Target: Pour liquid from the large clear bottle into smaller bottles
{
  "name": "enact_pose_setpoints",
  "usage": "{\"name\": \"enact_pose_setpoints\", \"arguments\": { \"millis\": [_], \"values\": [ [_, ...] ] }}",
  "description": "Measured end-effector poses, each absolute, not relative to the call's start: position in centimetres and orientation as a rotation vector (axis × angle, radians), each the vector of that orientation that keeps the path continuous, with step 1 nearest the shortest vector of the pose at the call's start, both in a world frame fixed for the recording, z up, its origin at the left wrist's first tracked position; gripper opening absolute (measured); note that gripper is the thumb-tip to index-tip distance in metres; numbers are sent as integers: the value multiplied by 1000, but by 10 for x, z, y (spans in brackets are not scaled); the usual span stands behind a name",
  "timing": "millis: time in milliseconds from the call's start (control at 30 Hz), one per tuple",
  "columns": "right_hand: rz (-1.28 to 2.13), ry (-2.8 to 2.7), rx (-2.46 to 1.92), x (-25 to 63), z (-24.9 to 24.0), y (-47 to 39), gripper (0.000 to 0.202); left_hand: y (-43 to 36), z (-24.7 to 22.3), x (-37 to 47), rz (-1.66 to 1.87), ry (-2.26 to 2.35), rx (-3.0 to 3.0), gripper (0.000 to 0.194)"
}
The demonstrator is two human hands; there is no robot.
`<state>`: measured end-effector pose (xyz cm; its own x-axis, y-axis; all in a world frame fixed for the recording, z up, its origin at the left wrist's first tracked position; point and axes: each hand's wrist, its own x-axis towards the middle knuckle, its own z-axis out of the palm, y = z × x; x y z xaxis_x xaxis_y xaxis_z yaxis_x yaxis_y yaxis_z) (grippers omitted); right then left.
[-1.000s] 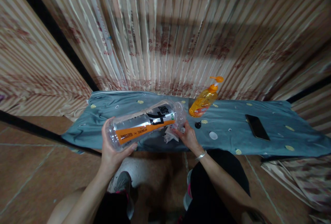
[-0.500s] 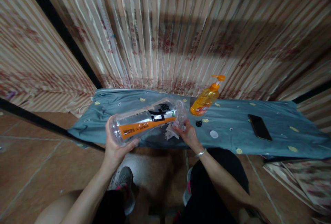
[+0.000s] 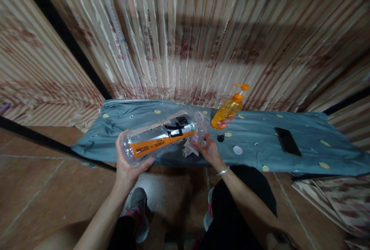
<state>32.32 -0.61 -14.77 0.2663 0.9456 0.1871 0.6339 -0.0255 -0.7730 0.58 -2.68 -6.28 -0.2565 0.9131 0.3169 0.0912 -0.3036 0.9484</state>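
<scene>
A large clear plastic bottle [image 3: 162, 134] with an orange and black label lies almost level in the air over the cloth-covered bench. My left hand [image 3: 127, 161] is wrapped round its base, thumb along the underside. At the other end, my right hand [image 3: 208, 149] is closed at the bottle's clear neck end, partly hiding it. A crumpled white piece [image 3: 190, 148], like tissue or thin film, shows by the right fingertips. Whether those fingers also pinch it is unclear. Just right of that hand, a small black cap [image 3: 221, 138] rests on the cloth.
An orange pump bottle [image 3: 227, 112] stands behind my right hand. A white disc [image 3: 237, 150] and a black phone [image 3: 288, 142] lie farther right on the blue-grey cloth [image 3: 260, 130]. Pleated curtains [image 3: 185, 38] hang behind, with dark frame poles [image 3: 63, 30] at the sides.
The whole view has shifted slightly, so things sit a little farther left. Both hands keep the same hold, and the bottle's tilt looks nearly unchanged.
</scene>
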Motion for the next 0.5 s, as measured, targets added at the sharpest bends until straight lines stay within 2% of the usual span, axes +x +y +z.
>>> {"name": "enact_pose_setpoints", "arguments": {
  "millis": [333,500],
  "values": [
    [457,-1467,-1709,323,-152,-6,61,-28,-61,7,1578,1255,1236,125],
    [470,-1486,-1741,324,-150,-7,58,-29,-60,3,1589,1294,1331,118]
  ]
}}
